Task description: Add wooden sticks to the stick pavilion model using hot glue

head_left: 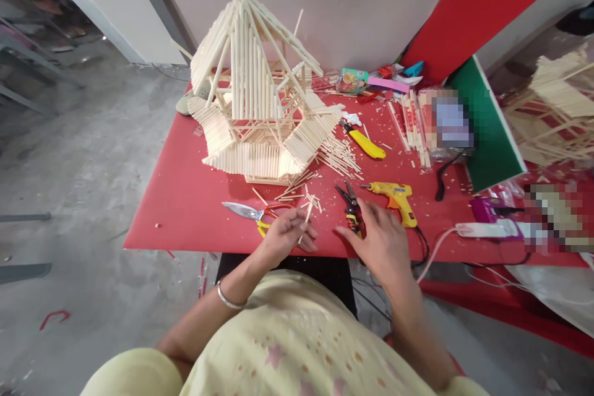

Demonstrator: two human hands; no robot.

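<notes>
A short wooden stick (306,220) is pinched in my left hand (284,234), slanting upward near the table's front edge. My right hand (381,236) has its thumb and fingers spread on either side of the handles of the black and yellow pliers (351,209); whether it touches them I cannot tell. Just beyond my left hand lie scissors (248,210) with red and yellow handles, partly covered by that hand. Behind them stands a pavilion-like model (253,86) built of pale sticks, with a pointed roof. Right of the pliers rests a yellow glue gun (394,198).
Loose sticks (341,158) are piled right of the model, near a yellow-handled cutter (366,143). Bundled sticks (413,127) and a green board (485,130) stand farther right on the red table (162,210). A white power strip (485,229) with cables lies at the right.
</notes>
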